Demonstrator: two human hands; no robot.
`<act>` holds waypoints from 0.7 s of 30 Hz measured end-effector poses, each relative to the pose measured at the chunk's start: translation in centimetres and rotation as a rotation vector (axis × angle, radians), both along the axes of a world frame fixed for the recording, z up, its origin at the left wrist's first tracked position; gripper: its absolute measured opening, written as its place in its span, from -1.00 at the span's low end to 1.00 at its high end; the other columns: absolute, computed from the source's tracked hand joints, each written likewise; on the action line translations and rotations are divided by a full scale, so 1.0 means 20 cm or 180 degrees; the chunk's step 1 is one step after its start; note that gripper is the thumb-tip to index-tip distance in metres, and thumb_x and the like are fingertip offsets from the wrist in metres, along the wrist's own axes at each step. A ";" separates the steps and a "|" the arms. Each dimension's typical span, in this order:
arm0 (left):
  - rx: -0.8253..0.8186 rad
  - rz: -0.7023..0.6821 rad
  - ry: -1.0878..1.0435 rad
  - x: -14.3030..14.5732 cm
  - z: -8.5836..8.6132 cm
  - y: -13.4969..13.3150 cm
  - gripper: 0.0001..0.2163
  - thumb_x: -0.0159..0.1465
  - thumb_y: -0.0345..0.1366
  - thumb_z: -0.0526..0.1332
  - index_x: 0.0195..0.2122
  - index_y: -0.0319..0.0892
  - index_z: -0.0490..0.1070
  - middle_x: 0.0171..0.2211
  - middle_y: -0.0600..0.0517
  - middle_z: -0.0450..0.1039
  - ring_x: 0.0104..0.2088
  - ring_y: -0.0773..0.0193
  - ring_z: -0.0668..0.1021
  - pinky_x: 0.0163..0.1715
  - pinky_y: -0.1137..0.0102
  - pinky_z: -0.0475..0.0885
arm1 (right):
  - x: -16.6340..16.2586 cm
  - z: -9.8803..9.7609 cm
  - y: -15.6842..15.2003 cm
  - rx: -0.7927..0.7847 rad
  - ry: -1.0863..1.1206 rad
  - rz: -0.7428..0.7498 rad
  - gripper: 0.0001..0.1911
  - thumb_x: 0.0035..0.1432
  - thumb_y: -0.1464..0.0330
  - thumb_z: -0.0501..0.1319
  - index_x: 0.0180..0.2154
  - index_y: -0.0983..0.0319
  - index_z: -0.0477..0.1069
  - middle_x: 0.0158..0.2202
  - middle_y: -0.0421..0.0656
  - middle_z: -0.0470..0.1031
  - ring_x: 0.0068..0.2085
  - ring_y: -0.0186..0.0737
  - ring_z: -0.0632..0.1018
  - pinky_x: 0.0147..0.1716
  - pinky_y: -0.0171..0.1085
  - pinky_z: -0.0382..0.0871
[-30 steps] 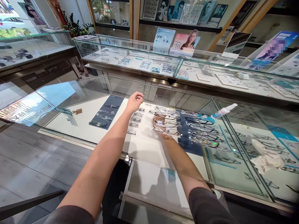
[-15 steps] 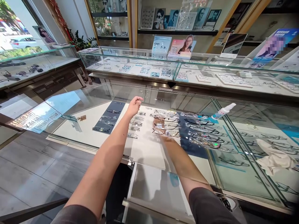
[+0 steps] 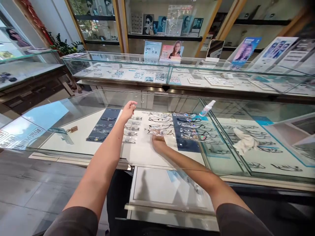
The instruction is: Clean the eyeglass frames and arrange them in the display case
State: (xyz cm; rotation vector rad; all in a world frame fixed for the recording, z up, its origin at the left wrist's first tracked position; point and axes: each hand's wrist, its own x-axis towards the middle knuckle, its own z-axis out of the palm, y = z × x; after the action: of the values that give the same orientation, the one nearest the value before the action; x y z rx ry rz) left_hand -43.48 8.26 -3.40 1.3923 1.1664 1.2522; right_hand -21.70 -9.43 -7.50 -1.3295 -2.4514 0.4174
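Observation:
My left hand [image 3: 129, 110] is over the glass top of the display case, its index finger stretched out and the other fingers loosely bent; it holds nothing. My right hand [image 3: 158, 143] reaches under the glass to the near end of a column of eyeglasses. Its fingers are blurred and partly hidden at the nearest pair of eyeglasses [image 3: 166, 132], so I cannot make out a grip. Another column of eyeglasses [image 3: 130, 141] lies just left of it on the white liner. More eyeglasses [image 3: 102, 131] rest on a dark blue mat farther left.
A white spray bottle [image 3: 208, 107] and a crumpled cloth [image 3: 244, 141] lie on the glass to the right. Eyeglasses on another dark mat [image 3: 189, 146] are right of my hand. A brown tag [image 3: 73, 129] is at left. A pulled-out drawer [image 3: 157, 186] is below; another glass counter [image 3: 118, 59] stands behind.
The camera view has turned right. My right hand has drawn back toward the near end of the eyeglasses column. My left hand stays over the glass in much the same pose.

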 end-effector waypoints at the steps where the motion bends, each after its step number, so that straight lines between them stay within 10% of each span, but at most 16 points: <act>1: 0.0029 0.0023 0.0023 0.00 0.00 0.01 -0.85 0.30 -0.38 0.24 -0.11 -0.12 0.50 -0.39 0.07 0.37 -0.45 0.33 0.34 -0.47 0.48 0.34 | 0.02 -0.06 -0.04 -0.0105 -0.0120 -0.0210 -0.57 0.46 0.29 0.34 0.28 0.26 0.48 0.34 0.09 0.50 0.27 0.09 0.58 0.26 0.16 0.54; 7: 0.0078 0.0100 0.0115 0.00 0.00 0.04 -0.88 0.32 -0.38 0.23 -0.13 -0.13 0.49 -0.41 0.05 0.38 -0.45 0.30 0.35 -0.47 0.45 0.33 | 0.14 -0.16 -0.48 -0.0929 -0.0482 -0.0150 -0.28 0.24 0.62 0.16 0.42 0.35 0.38 0.54 0.14 0.30 0.57 0.26 0.20 0.54 0.20 0.17; 15: 0.0124 0.0110 0.0096 0.00 0.01 0.03 -0.89 0.29 -0.31 0.32 -0.17 -0.12 0.48 -0.48 0.11 0.31 -0.47 0.32 0.32 -0.46 0.46 0.33 | 0.22 0.40 -0.99 -0.1149 -0.0032 0.0685 -0.20 0.33 0.55 0.05 0.56 0.25 0.15 0.58 0.10 0.22 0.62 0.20 0.08 0.53 0.26 0.21; 21: 0.0101 0.0186 0.0089 0.01 0.02 0.01 -0.90 0.27 -0.30 0.34 -0.21 -0.11 0.48 -0.56 0.16 0.15 -0.49 0.29 0.29 -0.44 0.43 0.36 | 0.34 0.75 -0.77 -0.0156 -0.0069 0.0084 -0.27 0.44 0.44 0.01 0.56 0.07 0.17 0.59 -0.03 0.22 0.60 0.28 0.10 0.51 0.43 0.13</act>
State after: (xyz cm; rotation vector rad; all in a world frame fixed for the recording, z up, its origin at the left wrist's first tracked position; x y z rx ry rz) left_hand -43.30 8.43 -3.03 1.4121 1.2189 1.3009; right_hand -14.95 -24.78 7.57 -1.3291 -2.4942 0.4750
